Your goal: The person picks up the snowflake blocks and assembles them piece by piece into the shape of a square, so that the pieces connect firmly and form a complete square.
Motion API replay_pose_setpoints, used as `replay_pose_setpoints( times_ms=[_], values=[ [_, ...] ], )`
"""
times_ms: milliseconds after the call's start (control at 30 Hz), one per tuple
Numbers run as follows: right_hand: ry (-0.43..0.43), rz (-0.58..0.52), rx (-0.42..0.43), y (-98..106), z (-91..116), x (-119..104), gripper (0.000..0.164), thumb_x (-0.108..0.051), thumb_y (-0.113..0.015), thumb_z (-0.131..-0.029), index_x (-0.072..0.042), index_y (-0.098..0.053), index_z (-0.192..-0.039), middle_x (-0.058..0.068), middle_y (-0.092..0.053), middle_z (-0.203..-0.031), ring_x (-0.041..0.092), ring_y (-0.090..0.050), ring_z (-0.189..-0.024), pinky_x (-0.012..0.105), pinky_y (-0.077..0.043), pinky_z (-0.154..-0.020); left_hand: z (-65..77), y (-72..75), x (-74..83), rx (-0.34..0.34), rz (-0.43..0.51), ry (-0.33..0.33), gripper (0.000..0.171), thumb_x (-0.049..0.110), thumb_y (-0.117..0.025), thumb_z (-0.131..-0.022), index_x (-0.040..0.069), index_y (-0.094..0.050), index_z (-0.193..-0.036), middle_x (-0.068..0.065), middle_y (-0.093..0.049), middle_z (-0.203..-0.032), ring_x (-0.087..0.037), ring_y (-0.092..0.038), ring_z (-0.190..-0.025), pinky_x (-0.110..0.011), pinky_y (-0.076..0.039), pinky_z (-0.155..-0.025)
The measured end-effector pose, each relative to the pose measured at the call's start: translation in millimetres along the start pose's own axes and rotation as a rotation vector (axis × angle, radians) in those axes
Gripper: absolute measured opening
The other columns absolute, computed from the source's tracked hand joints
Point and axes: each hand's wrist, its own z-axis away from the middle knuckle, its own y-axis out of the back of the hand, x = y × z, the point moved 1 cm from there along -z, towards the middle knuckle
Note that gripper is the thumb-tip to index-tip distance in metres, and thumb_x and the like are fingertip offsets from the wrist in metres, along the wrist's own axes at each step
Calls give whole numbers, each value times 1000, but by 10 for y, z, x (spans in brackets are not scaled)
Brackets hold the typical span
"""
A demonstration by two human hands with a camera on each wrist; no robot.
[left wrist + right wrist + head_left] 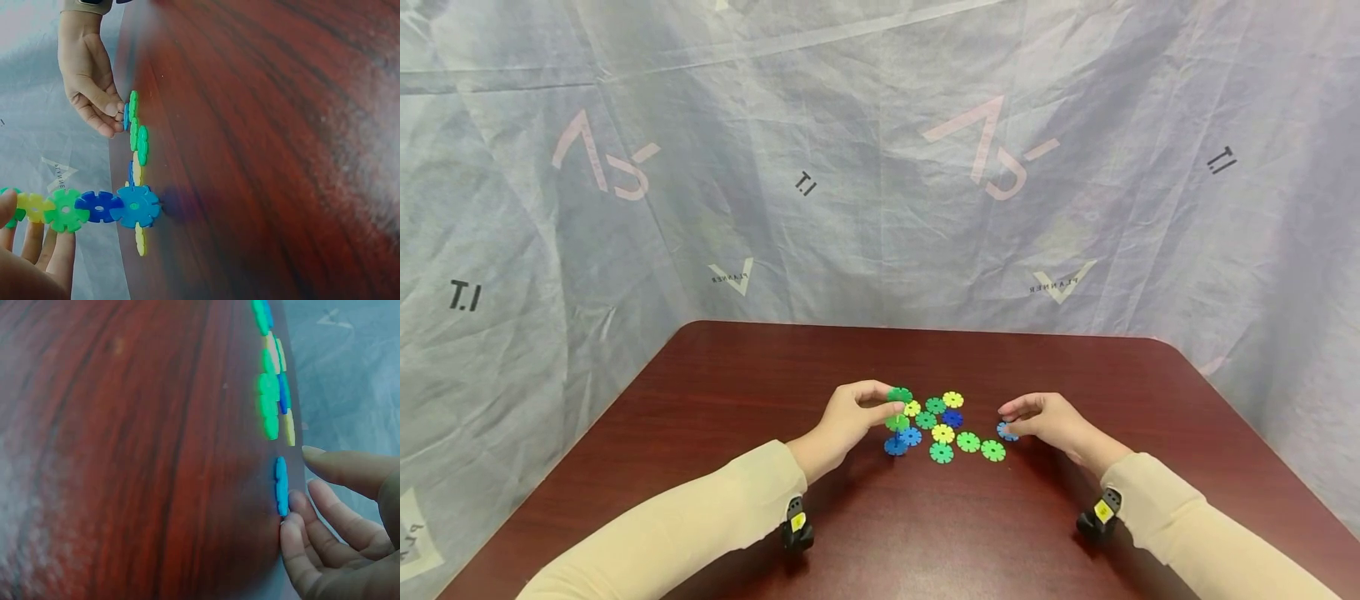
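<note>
My left hand point(850, 421) holds a chain of slotted plastic discs point(65, 210) by its green top disc, thumb on one side and fingers on the other. Below that green disc come yellow, light green, dark blue and blue ones, with the blue end disc point(139, 206) lowest, close over the table. Over to the right, my right hand point(1051, 421) is at a loose blue disc point(282, 486). Its fingertips are right at the disc's edge, while the thumb point(325, 459) stands apart from it in the right wrist view.
Several loose discs lie on the dark red table point(1000, 533) between the hands, among them a dark blue disc point(952, 418), a yellow disc point(943, 433), a teal disc point(942, 452) and a light green disc point(993, 450). A grey printed cloth point(880, 217) hangs behind the table.
</note>
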Motion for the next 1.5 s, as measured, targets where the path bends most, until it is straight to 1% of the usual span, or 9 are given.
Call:
replay_pose_setpoints(
  times_ms=[233, 500, 600, 767, 900, 1067, 1267, 1333, 1500],
  values=[
    [42, 56, -5, -40, 16, 11, 37, -4, -78, -78, 5, -66, -112, 14, -64, -102, 20, -56, -89, 27, -52, -70, -6, -6, -18, 11, 34, -2, 22, 22, -73, -88, 7, -71, -104, -2, -72, -98, -13, -68, -86, -47, -52, -92],
    [45, 75, 26, -51, 2, 45, 34, -2, -79, -76, 4, -67, -107, 11, -62, -94, 20, -54, -84, 27, -50, -66, 14, -19, -8, 23, 42, -10, 22, 17, -72, -88, 3, -70, -104, -6, -72, -99, -22, -70, -89, -44, -54, -90],
    [28, 65, 37, -36, -11, 58, 32, -3, -79, -76, 4, -68, -106, 7, -61, -88, 19, -54, -81, 28, -50, -65, 1, -17, -33, 28, 30, -13, 22, 19, -72, -88, 4, -71, -104, -5, -72, -99, -22, -70, -88, -45, -53, -90],
    [-20, -18, 26, 10, -16, 71, 27, -7, -73, -84, 6, -68, -106, 3, -64, -86, 16, -61, -78, 30, -55, -71, 8, -11, -9, 44, -11, -8, 22, 23, -73, -87, 7, -73, -102, -3, -73, -96, -15, -67, -85, -42, -51, -86],
    [-48, -112, -8, 18, -8, 28, 31, -17, -72, -88, 7, -67, -108, 3, -71, -89, 17, -66, -78, 31, -58, -74, 22, -6, 13, 46, -17, -3, 22, 24, -73, -87, 7, -73, -101, -1, -73, -92, -12, -65, -84, -41, -50, -84],
    [-32, -237, -70, -16, -5, -108, 37, -19, -69, -91, 10, -64, -113, 5, -72, -87, 19, -68, -75, 32, -59, -73, 10, -7, 10, 46, -11, -13, 21, 22, -72, -89, 5, -73, -102, -2, -73, -92, -19, -66, -89, -42, -51, -86],
    [-45, -359, -121, -112, 12, -287, 38, -18, -65, -94, 10, -61, -118, 5, -72, -85, 14, -70, -72, 31, -59, -76, -13, -4, 4, 51, -11, -19, 19, 14, -68, -91, 0, -72, -103, -6, -73, -93, -31, -65, -96, -38, -52, -84],
    [-47, -398, -130, -146, 19, -331, 37, -15, -63, -95, 11, -58, -121, 4, -72, -88, 14, -71, -76, 31, -58, -78, -8, -6, 8, 52, -11, -17, 19, 14, -68, -91, 0, -72, -103, -6, -73, -94, -31, -65, -96, -39, -52, -85],
    [-25, -464, -149, -225, 37, -423, 39, -11, -61, -95, 11, -54, -127, 5, -71, -94, 15, -72, -81, 30, -58, -81, 24, -18, 17, 53, -14, -12, 21, 21, -70, -90, 5, -73, -104, -5, -73, -96, -21, -66, -92, -44, -51, -89]
  ],
)
